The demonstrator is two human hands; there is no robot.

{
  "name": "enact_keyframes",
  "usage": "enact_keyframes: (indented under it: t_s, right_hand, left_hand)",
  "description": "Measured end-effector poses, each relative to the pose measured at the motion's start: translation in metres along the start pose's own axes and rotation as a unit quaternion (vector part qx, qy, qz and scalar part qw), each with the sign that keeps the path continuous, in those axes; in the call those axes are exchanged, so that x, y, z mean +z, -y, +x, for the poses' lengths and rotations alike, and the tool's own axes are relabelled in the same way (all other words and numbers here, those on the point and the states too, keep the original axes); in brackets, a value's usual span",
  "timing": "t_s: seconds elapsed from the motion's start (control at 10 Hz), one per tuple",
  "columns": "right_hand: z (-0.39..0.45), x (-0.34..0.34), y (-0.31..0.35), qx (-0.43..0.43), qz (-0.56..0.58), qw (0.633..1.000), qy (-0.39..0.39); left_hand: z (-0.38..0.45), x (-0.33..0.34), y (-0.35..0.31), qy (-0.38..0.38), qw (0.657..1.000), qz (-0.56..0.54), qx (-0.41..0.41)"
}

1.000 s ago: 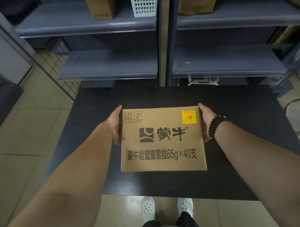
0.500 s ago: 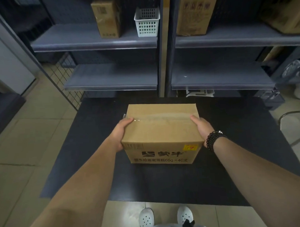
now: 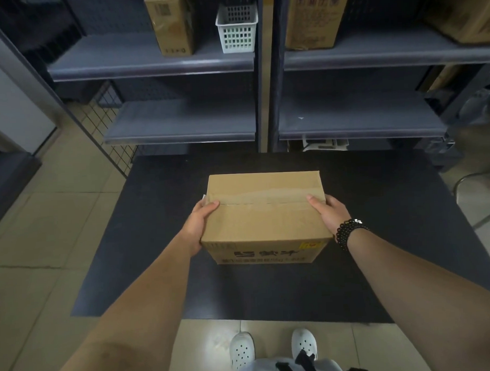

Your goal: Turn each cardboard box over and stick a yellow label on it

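We see a dark tabletop [image 3: 379, 236] standing on a pale tiled floor [image 3: 40, 248], its far edge close against grey shelves [image 3: 180, 126]. 1 cardboard box [image 3: 264, 212] sits on it, about midway between the left and right edges and nearer the far edge than the near one, taped seam up. On the upper shelf [image 3: 123, 62] stand 3 cartons, 1 of them [image 3: 171, 24] left of a white basket [image 3: 237, 27].
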State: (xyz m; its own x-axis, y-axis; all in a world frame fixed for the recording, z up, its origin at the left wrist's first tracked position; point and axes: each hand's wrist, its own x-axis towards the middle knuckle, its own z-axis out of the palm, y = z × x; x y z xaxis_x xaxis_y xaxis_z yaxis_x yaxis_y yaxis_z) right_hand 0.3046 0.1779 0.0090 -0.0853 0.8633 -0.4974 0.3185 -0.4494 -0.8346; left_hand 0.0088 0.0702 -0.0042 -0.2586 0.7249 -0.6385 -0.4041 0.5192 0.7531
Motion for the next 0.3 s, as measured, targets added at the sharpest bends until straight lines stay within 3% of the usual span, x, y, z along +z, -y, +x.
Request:
enact_keyframes:
  t_s: [0.2, 0.3]
  right_hand:
    - [0.003, -0.004, 0.024, 0.006, -0.072, 0.997, -0.019]
    - [-0.001, -0.013, 0.050, -0.058, -0.114, 0.987, -0.094]
  left_hand:
    - [-0.006, -0.001, -0.038, -0.012, 0.992, 0.127, 0.002]
    - [-0.003, -0.001, -0.068, -0.094, 0.975, 0.182, 0.082]
